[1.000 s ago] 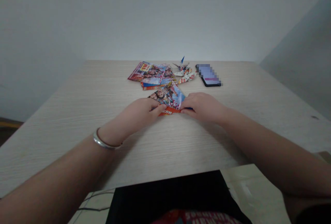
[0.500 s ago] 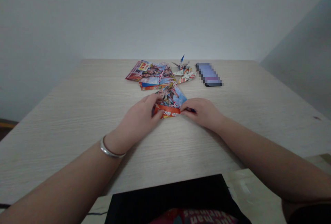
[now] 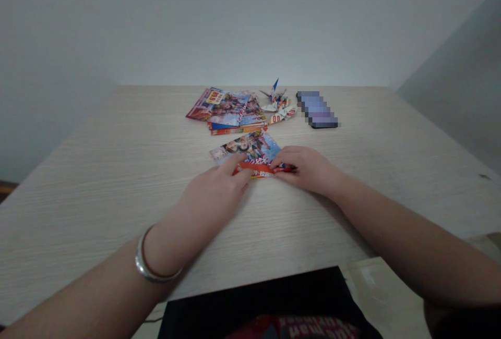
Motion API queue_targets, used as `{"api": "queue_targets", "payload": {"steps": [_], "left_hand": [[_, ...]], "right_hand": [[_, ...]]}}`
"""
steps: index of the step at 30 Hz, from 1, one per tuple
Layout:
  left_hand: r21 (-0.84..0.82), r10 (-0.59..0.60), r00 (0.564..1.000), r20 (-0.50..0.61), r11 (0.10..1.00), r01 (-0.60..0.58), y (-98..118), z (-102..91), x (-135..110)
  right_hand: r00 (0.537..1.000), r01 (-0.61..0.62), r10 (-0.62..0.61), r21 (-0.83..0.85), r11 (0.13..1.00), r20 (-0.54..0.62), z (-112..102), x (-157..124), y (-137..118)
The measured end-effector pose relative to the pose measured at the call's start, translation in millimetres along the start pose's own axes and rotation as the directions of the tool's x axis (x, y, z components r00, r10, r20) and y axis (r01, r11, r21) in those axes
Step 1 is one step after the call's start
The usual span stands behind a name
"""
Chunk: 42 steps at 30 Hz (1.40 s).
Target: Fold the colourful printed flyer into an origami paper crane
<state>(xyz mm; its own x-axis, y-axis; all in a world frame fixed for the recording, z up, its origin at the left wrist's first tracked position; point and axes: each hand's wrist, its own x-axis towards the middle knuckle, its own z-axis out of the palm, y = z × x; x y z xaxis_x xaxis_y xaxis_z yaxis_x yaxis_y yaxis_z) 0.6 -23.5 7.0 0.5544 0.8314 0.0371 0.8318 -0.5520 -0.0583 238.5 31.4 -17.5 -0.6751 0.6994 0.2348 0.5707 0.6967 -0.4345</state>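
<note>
- Orange, blue and white on the printed sheet (image 3: 258, 147), lying in the middle of the surface (image 3: 97, 172), well in from the left and right edges!
- Over to the right hand (image 3: 313, 169): the grip is pinched, thumb and fingers grasping the sheet's right end.
- And the left hand (image 3: 211, 195): fingers spread over the sheet's lower left, thumb near its orange band; whether this grip pinches or merely presses, I cannot tell.
- Silver on that wrist, a bangle (image 3: 140, 261), out towards the near edge.
- Up towards the far edge, left of centre, a fanned stack of flyers (image 3: 230, 109), just beyond the sheet.
- Right beside it, folded paper (image 3: 279, 104), one blue tip pointing up.
- And towards the far right corner, a phone (image 3: 318, 109) lying flat, its screen blurred out.
</note>
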Motion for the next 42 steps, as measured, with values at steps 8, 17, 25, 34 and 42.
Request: {"api": "queue_targets", "payload": {"steps": [8, 17, 25, 34, 42], "left_hand": [[0.056, 0.085, 0.996, -0.008, 0.995, -0.085, 2.8, 10.3, -2.7], [0.105, -0.019, 0.987, 0.16, 0.994, 0.002, 6.9, -7.2, -0.1], [0.116, 0.024, 0.998, 0.056, 0.993, -0.031, 4.3, 5.5, -3.5], [0.103, 0.066, 0.997, 0.046, 0.992, -0.07, 0.2, 11.9, -1.9], [0.079, 0.05, 0.998, 0.049, 0.995, -0.053, 0.7, 15.0, -0.4]], "right_hand": [[0.996, 0.093, -0.093, -0.114, 0.989, 0.003, 1.9, -0.2, 4.6], [0.996, 0.085, -0.082, -0.165, 0.983, 0.021, 5.2, -0.2, 1.7], [0.998, 0.058, -0.055, -0.164, 0.985, 0.021, 6.9, 2.6, 6.2], [0.998, 0.058, -0.059, -0.181, 0.982, 0.002, 11.5, 2.4, 8.0], [0.998, 0.064, -0.067, -0.259, 0.964, -0.002, 12.6, 1.0, 7.1]]}}
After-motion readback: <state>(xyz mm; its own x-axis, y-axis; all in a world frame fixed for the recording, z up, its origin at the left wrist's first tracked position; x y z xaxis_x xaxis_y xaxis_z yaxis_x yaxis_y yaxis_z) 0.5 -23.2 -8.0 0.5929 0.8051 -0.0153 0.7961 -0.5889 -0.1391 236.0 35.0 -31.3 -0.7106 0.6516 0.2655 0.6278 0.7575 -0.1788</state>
